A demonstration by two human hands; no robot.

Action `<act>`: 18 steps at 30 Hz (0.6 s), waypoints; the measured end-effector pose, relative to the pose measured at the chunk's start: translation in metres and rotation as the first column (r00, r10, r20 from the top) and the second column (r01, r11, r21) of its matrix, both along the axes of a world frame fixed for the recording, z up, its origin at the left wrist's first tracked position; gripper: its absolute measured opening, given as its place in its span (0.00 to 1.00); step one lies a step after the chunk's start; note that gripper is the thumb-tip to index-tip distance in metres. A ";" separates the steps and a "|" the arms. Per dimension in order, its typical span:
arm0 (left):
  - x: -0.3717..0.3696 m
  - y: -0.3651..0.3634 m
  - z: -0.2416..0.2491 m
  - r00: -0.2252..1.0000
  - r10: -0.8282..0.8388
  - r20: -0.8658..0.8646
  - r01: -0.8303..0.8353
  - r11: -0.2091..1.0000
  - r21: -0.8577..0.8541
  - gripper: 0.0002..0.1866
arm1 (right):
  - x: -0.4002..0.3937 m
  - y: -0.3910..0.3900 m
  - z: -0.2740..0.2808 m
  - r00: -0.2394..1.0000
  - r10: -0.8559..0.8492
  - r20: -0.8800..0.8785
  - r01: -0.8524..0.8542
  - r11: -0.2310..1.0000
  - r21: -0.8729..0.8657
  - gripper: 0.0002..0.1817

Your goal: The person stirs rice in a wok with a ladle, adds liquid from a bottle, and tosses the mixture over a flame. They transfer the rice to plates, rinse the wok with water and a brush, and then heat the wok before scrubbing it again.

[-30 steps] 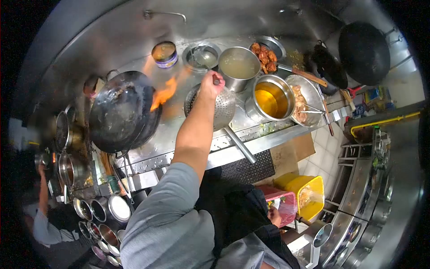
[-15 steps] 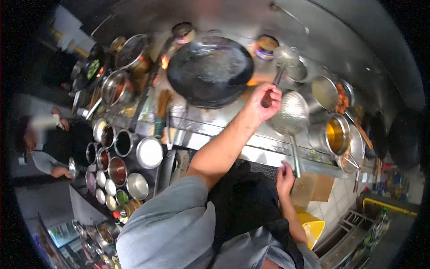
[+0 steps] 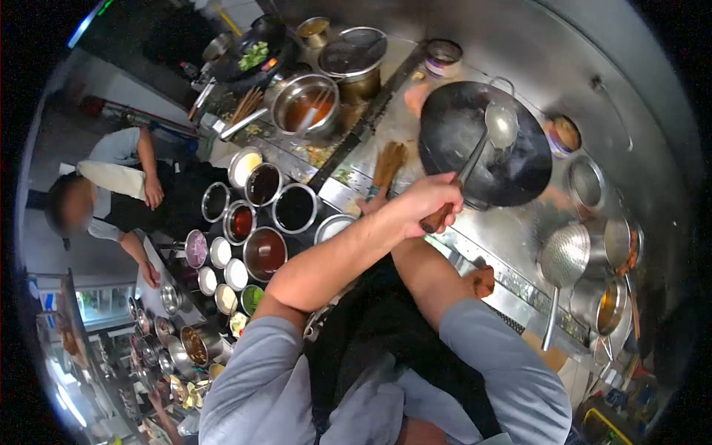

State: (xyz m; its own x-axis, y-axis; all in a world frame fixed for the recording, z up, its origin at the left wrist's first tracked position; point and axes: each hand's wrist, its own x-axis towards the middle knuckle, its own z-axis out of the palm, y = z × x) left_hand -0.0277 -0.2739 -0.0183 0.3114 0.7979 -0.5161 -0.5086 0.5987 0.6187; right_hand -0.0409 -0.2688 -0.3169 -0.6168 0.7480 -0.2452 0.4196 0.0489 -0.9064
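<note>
My left hand (image 3: 437, 208) is closed round the wooden handle end of a metal ladle (image 3: 501, 124); the ladle's bowl is over the far part of the black wok (image 3: 445, 133). My right arm crosses beneath my left forearm, and my right hand (image 3: 375, 202), partly hidden by that forearm, has its fingers round the handle of a bamboo brush (image 3: 390, 165). The brush stands on the stove top, left of the wok. A perforated skimmer (image 3: 565, 256) lies to the right of the wok.
Seasoning pots, one a dark red sauce pot (image 3: 265, 254), stand at left. A pot of reddish liquid (image 3: 305, 104) is behind them. At right are a pot of yellow liquid (image 3: 610, 308) and a strainer (image 3: 587, 182). Another person (image 3: 133, 178) stands far left.
The view has turned, so the wok and pots appear further right. The ladle's bowl has come over the wok. My right hand has moved from beside the skimmer's handle to the brush and grasped it.
</note>
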 end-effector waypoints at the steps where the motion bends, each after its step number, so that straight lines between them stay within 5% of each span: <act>1: -0.014 -0.002 -0.003 1.000 -0.026 -0.016 0.026 1.000 -0.005 0.41 | -0.007 -0.006 -0.005 0.997 -0.047 -0.061 0.042 0.996 -0.076 0.29; 4: -0.043 -0.013 -0.004 0.996 0.015 -0.087 -0.019 0.999 -0.045 0.41 | -0.016 -0.028 0.004 0.810 -0.298 -0.505 0.078 0.908 -0.411 0.30; 7: -0.072 -0.017 -0.008 0.977 0.003 -0.214 -0.006 1.000 -0.011 0.40 | 0.004 -0.039 0.053 0.215 -0.423 -0.880 -0.295 0.831 -0.472 0.32; 8: -0.082 -0.011 -0.023 0.972 -0.011 -0.233 0.026 0.998 0.062 0.41 | 0.022 -0.033 0.069 0.302 -0.388 -0.871 -0.253 0.848 -0.465 0.33; 9: -0.084 -0.008 0.006 0.934 -0.030 -0.357 0.053 0.997 0.053 0.43 | 0.044 -0.018 0.080 0.732 -0.342 -0.590 -0.070 0.823 -0.564 0.36; 10: -0.094 -0.004 0.005 0.913 -0.074 -0.402 0.116 0.990 0.081 0.42 | 0.073 -0.001 0.102 0.957 -0.261 -0.130 0.142 0.807 -0.573 0.39; 12: -0.107 0.014 -0.003 0.839 -0.144 -0.524 0.249 0.959 0.134 0.42 | 0.153 -0.015 0.143 0.950 -0.229 -0.213 0.058 0.798 -0.600 0.43; 14: -0.112 0.035 -0.002 0.629 -0.189 -0.754 0.425 0.896 0.130 0.42 | 0.237 -0.046 0.177 0.946 -0.282 -0.163 0.139 0.802 -0.581 0.43; 15: -0.108 0.041 -0.011 0.641 -0.180 -0.746 0.423 0.894 0.147 0.42 | 0.274 -0.061 0.194 0.925 -0.336 -0.178 0.187 0.809 -0.558 0.44; 17: -0.099 0.046 -0.054 0.443 -0.138 -0.886 0.450 0.889 0.086 0.42 | 0.318 -0.086 0.249 0.846 -0.494 -0.200 0.321 0.772 -0.549 0.44; 18: -0.087 0.042 -0.072 0.533 -0.149 -0.833 0.427 0.897 0.112 0.39 | 0.329 -0.092 0.271 0.779 -0.592 -0.207 0.398 0.722 -0.566 0.44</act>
State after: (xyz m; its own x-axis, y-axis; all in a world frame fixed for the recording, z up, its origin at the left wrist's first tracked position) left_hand -0.1151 -0.2317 -0.0904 0.1291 0.8841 -0.4492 0.4369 0.3559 0.8261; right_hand 0.2884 -0.3607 -0.0456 -0.3012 0.8172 -0.4914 -0.0927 -0.5380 -0.8378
